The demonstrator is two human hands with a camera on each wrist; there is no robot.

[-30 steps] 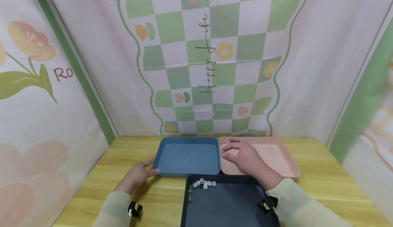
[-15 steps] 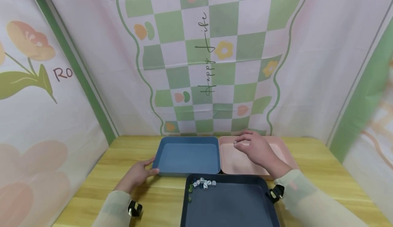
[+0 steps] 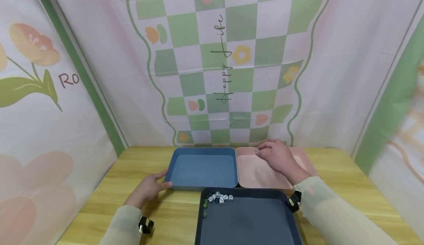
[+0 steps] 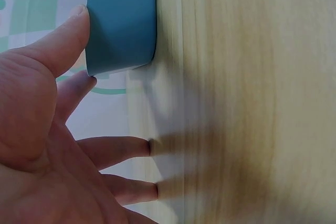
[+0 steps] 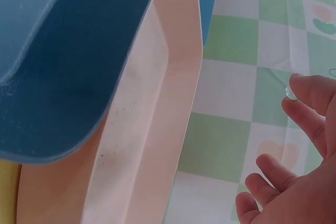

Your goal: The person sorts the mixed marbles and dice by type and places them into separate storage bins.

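Now a tiny clear bead (image 5: pixel 290 93) is pinched in the fingertips of the right hand (image 3: pixel 277 157), and the hand is held above the far part of the pale pink plastic tray (image 3: pixel 251 175). In the right wrist view the bead is seen between thumb and forefinger, glinting, with the pink tray's wall (image 5: pixel 157 129) below and to the left. So the right grip is clamped on the bead; the other fingers are loosely curled.

The left hand (image 3: pixel 149 189) is laid flat on the light wooden counter (image 3: pixel 347 193), its fingers straight, and the thumb is pressed against the near left corner of the mid-blue plastic tray (image 3: pixel 202 169); nothing is gripped there, the tray is only steadied. That touch is confirmed in the left wrist view, thumb against the blue wall (image 4: pixel 122 22).

A small heap of white dice and dark green beads (image 3: pixel 218 198) is left at the far left corner of the dark navy tray (image 3: pixel 248 221), nearest the person.

By the look of it, a sorting step is in hand: one piece is carried from the navy tray and held over the pink one. A release is called for next, low over the pink floor so the bead is not bounced out, and the blue tray is best kept steady meanwhile.
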